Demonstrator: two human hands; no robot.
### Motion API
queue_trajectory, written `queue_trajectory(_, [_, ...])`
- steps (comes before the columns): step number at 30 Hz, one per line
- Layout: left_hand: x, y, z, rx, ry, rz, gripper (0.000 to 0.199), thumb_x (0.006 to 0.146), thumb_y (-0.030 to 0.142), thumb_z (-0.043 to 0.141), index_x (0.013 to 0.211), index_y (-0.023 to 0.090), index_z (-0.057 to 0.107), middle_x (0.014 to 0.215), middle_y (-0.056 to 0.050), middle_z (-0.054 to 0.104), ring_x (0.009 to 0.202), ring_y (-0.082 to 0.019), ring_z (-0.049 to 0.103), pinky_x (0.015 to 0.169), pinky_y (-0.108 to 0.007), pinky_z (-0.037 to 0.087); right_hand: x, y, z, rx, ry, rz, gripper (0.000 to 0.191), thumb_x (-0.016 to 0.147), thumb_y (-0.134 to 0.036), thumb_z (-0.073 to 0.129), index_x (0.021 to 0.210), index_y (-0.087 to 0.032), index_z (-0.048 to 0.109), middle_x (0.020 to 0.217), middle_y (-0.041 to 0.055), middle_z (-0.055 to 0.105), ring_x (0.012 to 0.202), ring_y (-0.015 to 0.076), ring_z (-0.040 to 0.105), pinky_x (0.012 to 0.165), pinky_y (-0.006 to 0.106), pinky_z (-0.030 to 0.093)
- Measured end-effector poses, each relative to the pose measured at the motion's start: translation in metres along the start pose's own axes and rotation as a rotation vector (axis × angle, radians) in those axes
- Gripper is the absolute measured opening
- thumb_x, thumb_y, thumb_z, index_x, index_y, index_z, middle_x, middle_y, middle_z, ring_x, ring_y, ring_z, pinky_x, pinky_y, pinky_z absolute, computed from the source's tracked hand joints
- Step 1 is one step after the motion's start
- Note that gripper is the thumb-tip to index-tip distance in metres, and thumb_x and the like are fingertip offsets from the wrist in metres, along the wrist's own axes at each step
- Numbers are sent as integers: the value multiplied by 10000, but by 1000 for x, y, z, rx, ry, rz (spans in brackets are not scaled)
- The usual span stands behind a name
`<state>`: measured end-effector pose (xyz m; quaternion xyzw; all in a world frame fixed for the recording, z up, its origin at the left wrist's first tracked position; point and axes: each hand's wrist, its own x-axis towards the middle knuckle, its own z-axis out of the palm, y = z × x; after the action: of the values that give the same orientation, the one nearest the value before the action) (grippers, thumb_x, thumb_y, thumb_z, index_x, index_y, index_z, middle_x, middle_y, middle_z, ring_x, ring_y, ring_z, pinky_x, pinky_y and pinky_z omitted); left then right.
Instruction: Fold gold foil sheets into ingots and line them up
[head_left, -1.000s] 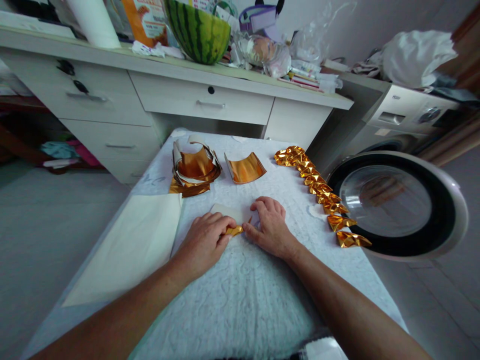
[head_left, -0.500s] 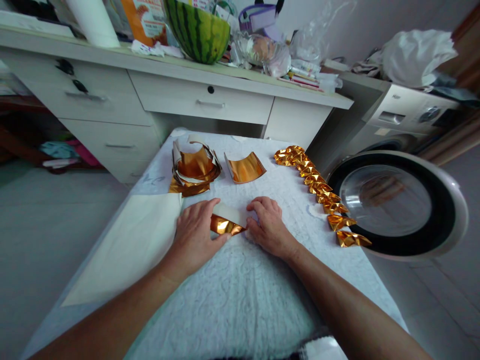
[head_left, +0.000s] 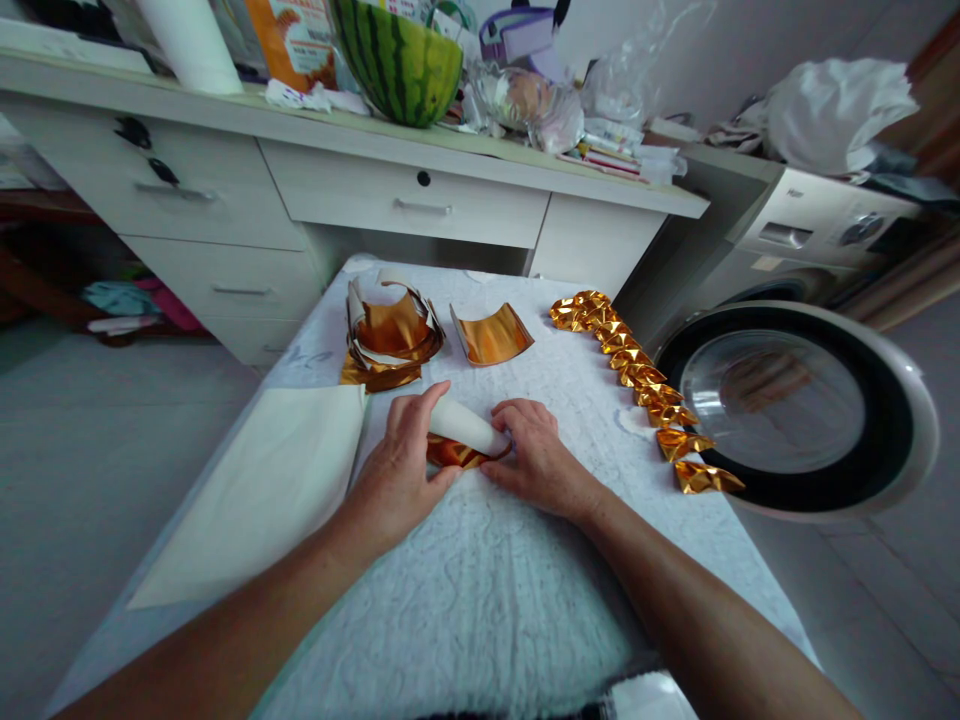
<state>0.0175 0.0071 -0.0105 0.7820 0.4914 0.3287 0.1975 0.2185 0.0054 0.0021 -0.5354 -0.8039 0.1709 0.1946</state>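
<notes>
A sheet of gold foil paper (head_left: 466, 428), white on its back, lies curled between my hands on the cloth-covered table (head_left: 480, 600). My left hand (head_left: 401, 465) grips its left end, thumb in front and fingers behind. At the right end my right hand (head_left: 532, 455) pinches the paper with bent fingers and thumb. Just beyond my hands, one curved gold sheet (head_left: 495, 335) lies alone. To its left sits a curled stack of gold paper (head_left: 390, 330). Folded gold foil pieces (head_left: 637, 375) form a row along the table's right side.
A cream sheet (head_left: 255, 490) covers the table's left part. Behind stands a white drawer desk (head_left: 409, 205) bearing a cut watermelon (head_left: 401, 65) and plastic bags. A washing machine's open door (head_left: 787, 410) adjoins the table's right edge.
The paper's white back has rolled forward into a rounded curl over the gold side. My right thumb has shifted slightly left beneath the paper's edge.
</notes>
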Motion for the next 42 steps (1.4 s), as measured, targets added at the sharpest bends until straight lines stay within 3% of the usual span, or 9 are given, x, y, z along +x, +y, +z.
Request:
queue_trajectory(3, [0, 1, -3, -61, 28, -17, 768, 777, 122, 628, 1432, 263, 252, 1281, -89, 443, 1205, -239, 492, 1008, -418, 456, 1, -1, -3, 57, 5, 5, 263, 754, -194, 663, 992, -175, 555, 1006, 69, 590, 980, 228, 508, 882, 380, 402])
queue_trajectory(7, [1, 4, -7, -204, -20, -113, 642, 844, 157, 557, 1420, 254, 291, 1249, -72, 531, 1112, -207, 572, 935, -373, 501, 0, -1, -6, 246, -15, 36, 148, 793, -139, 582, 925, -192, 543, 841, 9, 606, 798, 169, 557, 753, 302, 426])
queue_trajectory(13, [3, 6, -7, -481, -91, -186, 456, 901, 267, 508, 1341, 233, 394, 1280, -75, 567, 1115, -212, 597, 931, -364, 502, 2, 2, -1, 752, 45, 100, 315, 815, -217, 582, 1089, -236, 428, 845, -25, 587, 722, 135, 565, 652, 258, 449])
queue_trajectory(17, [2, 2, -6, -587, -46, -202, 438, 924, 302, 493, 1341, 224, 384, 1023, -48, 633, 921, -182, 627, 803, -322, 508, 3, 4, 0, 970, 28, 126, 442, 819, -245, 609, 1175, -259, 349, 852, -27, 590, 739, 139, 590, 634, 254, 462])
queue_trajectory(21, [0, 1, -10, -528, -30, -217, 377, 946, 280, 445, 1310, 245, 352, 734, 47, 532, 628, -122, 530, 604, -247, 431, 3, 6, 1, 1053, 45, 139, 452, 820, -292, 630, 1176, -269, 352, 881, -16, 600, 751, 146, 600, 622, 256, 471])
queue_trajectory(27, [-3, 6, -19, -290, -124, -68, 158, 942, 233, 420, 1080, 232, 497, 811, 27, 561, 736, -131, 558, 677, -263, 440, 6, 11, 0, 1108, 157, 198, 472, 790, -306, 661, 1147, -265, 354, 755, -66, 557, 600, 101, 540, 543, 211, 408])
queue_trajectory(34, [-7, 9, -19, -135, -102, 139, 484, 838, 107, 482, 1291, 268, 419, 999, -14, 589, 851, -150, 587, 794, -299, 494, 8, 13, -3, 1097, 197, 238, 476, 765, -306, 674, 1129, -254, 372, 691, -92, 525, 538, 85, 506, 503, 200, 385])
queue_trajectory(38, [-4, 8, -17, -71, -154, 243, 444, 829, 45, 434, 1202, 269, 519, 1039, -25, 602, 942, -169, 595, 829, -310, 494, 8, 16, -2, 1063, 179, 233, 458, 771, -301, 668, 1123, -249, 381, 687, -90, 532, 544, 86, 509, 503, 197, 388])
queue_trajectory(42, [-1, 4, -17, -37, -85, 279, 362, 872, 56, 442, 1155, 242, 570, 1006, -27, 618, 959, -178, 586, 830, -318, 486, 8, 19, 0, 996, 175, 219, 428, 789, -289, 639, 1132, -247, 388, 686, -89, 521, 548, 90, 504, 494, 194, 363])
